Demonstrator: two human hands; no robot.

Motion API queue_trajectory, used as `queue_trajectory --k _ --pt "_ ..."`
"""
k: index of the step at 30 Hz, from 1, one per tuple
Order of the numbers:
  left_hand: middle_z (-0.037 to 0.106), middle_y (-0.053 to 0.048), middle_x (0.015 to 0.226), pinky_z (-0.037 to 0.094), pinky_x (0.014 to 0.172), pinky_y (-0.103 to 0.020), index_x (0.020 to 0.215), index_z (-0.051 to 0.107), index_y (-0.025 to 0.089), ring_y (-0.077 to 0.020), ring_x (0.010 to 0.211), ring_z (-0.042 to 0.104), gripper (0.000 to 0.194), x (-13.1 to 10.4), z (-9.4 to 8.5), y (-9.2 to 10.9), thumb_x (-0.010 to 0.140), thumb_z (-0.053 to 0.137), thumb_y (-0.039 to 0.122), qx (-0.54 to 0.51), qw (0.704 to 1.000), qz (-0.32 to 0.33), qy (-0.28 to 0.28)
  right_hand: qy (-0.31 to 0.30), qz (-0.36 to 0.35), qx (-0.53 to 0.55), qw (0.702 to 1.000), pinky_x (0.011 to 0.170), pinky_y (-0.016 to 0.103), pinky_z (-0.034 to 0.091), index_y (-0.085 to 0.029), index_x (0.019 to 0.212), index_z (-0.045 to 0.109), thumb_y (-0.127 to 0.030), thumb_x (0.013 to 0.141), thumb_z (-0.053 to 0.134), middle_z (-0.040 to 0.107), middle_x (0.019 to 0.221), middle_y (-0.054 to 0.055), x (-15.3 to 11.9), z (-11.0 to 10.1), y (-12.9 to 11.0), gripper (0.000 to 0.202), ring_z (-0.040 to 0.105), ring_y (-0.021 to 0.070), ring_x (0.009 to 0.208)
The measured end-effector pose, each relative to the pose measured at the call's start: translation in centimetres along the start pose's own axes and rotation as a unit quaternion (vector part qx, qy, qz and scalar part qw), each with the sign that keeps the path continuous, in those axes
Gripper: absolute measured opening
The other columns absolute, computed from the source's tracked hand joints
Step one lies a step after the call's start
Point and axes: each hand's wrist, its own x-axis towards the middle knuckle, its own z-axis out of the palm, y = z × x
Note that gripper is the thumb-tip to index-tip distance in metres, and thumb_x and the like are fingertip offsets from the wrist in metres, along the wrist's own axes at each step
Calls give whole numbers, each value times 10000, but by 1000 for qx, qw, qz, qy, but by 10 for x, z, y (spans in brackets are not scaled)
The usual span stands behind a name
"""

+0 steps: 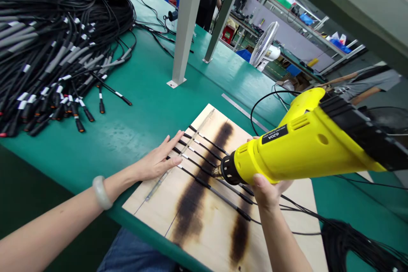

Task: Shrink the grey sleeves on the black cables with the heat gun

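My right hand (pixel 269 191) grips a yellow heat gun (pixel 287 146), its nozzle (pixel 219 172) pointing down and left over several black cables (pixel 196 176). These cables lie side by side across a scorched wooden board (pixel 219 229), with white labels and grey sleeves along them. My left hand (pixel 161 159) lies flat with fingers stretched out, touching the cable ends near a clear strip (pixel 156 189) fixed on the board. Two dark burn bands (pixel 191 202) run over the wood. The heat gun hides part of the cables.
A large heap of black cables (pixel 105 4) with grey sleeves covers the left of the green table (pixel 137 112). Metal posts (pixel 186 25) stand on the table. More cable (pixel 341 238) is bundled at the lower right. Beyond are a white fan (pixel 264 44) and other people.
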Motion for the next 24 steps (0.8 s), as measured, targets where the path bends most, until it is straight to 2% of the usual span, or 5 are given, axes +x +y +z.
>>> queue_trajectory --k 8,15,24 --pt "12 -82 1544 55 1152 -504 1500 -37 200 -315 1408 29 916 1 -1 1 821 187 774 -12 1000 -4 -4 -14 -4 5 1000 795 422 573 -233 1209 542 -307 596 794 649 1084 87 0 -3 3 667 635 275 1005" --pt "8 -97 1542 42 1147 -512 1503 -5 172 -327 1405 8 951 0 -2 3 807 194 789 -20 1000 -15 -7 -9 9 -15 1000 755 418 577 -225 1185 536 -372 570 800 650 1063 97 4 3 4 685 639 276 978" --pt "-1 -83 1546 53 1152 -506 1502 -14 195 -323 1408 31 925 1 -1 3 816 189 781 -12 1000 -16 -9 -12 -3 -9 1000 783 438 574 -242 1186 534 -371 581 801 635 1095 87 11 14 1 674 632 275 1003"
